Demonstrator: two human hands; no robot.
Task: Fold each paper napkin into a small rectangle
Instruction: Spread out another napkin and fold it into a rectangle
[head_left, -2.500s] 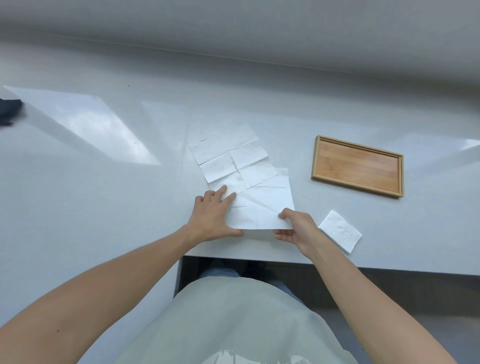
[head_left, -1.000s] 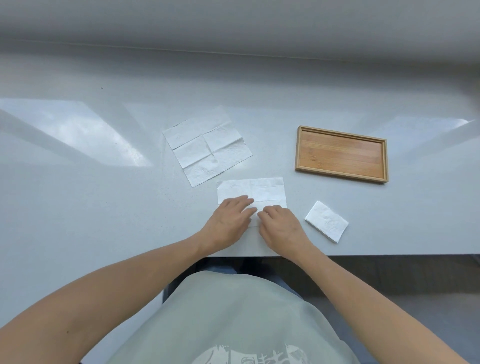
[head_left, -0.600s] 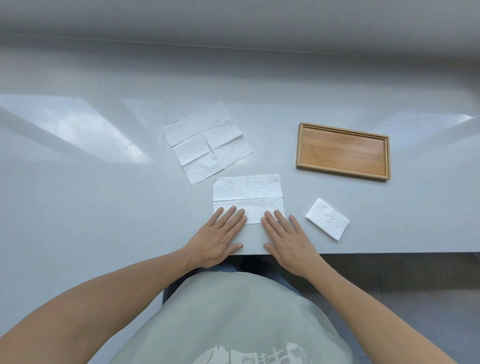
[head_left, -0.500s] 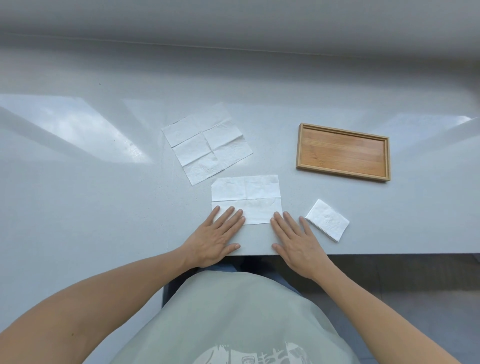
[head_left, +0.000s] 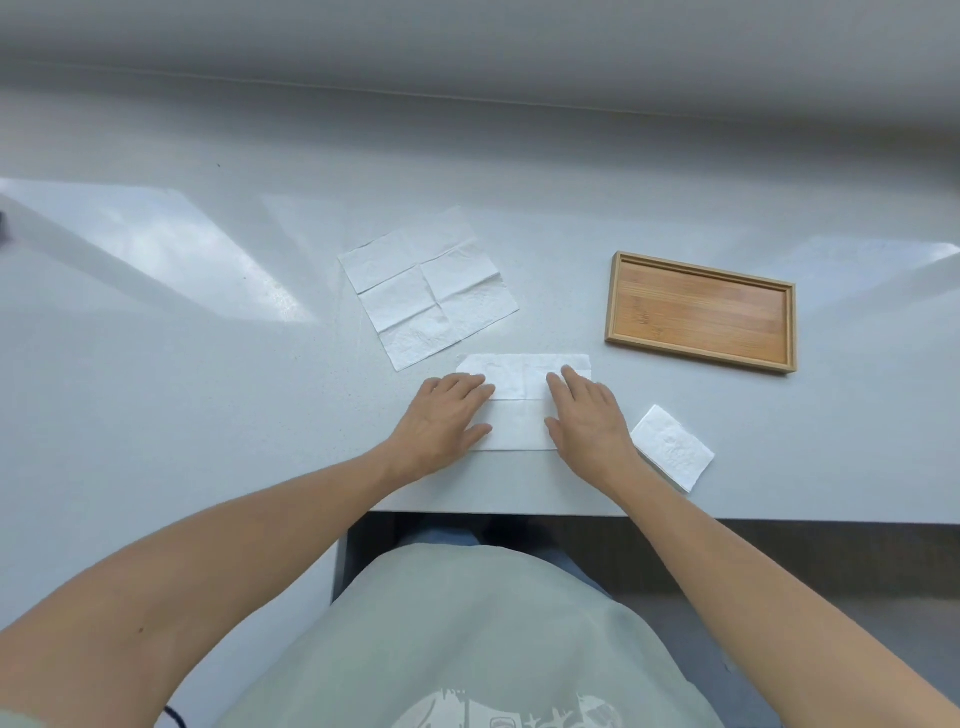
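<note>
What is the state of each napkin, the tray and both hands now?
Unfolded napkin: open, flat, creased.
Half-folded napkin: folded once, under both hands.
Small folded napkin: finished rectangle, beside the right hand.
Wooden tray: empty.
Left hand: flat, pressing.
Right hand: flat, pressing.

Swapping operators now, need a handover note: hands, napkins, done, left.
Left hand and right hand: both flat and open, palms pressing the half-folded napkin near the table's front edge; nothing in a grip.
Unfolded napkin: creased, lying open just behind it.
Folded napkin: small rectangle, right of the right hand.
Wooden tray: empty, far right.
Done: one napkin folded small; a second folded in half.
Left: finish folding the second to a small rectangle, then fold the open one.
</note>
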